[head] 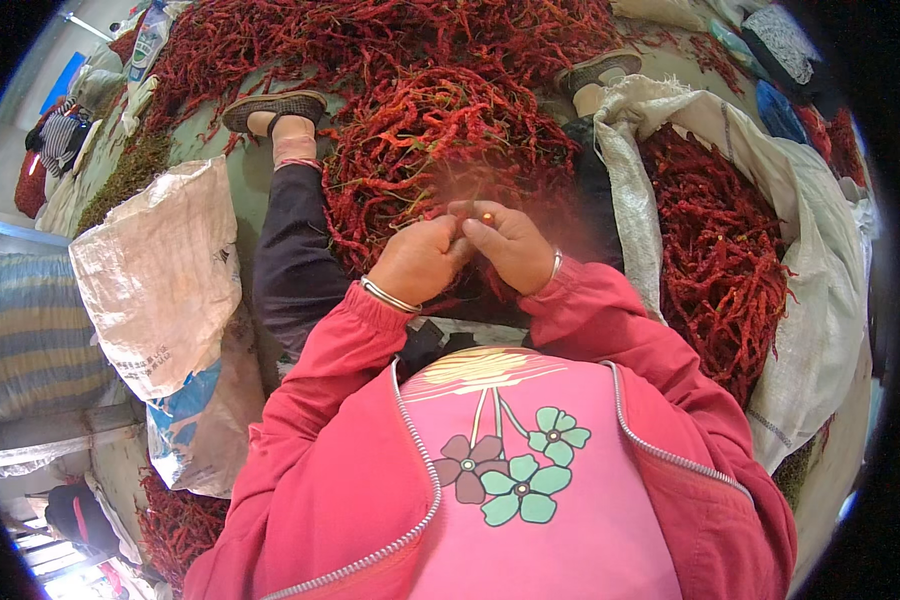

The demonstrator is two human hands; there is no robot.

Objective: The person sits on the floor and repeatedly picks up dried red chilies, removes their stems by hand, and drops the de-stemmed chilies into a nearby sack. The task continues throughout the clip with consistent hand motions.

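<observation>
A large heap of dried red chili peppers [435, 142] lies on the floor between my outstretched legs. My left hand [424, 255] and my right hand [510, 244] meet over its near edge, with fingertips and thumbs pinched together. Small stems show between the fingers, and a pale round end pokes out at my right fingers; the rest of what they pinch is mostly hidden. A metal bangle circles each wrist. To the right, an open white woven sack [817, 300] holds more dried red chilies [720, 262].
A whitish woven bag [165, 277] stands left of my leg. More chilies [270, 37] spread across the floor beyond my feet. Greenish stems [131, 176] lie in a strip at the left. A striped bundle [37, 337] is at the far left, and a person in striped clothing [60, 139] is at the upper left.
</observation>
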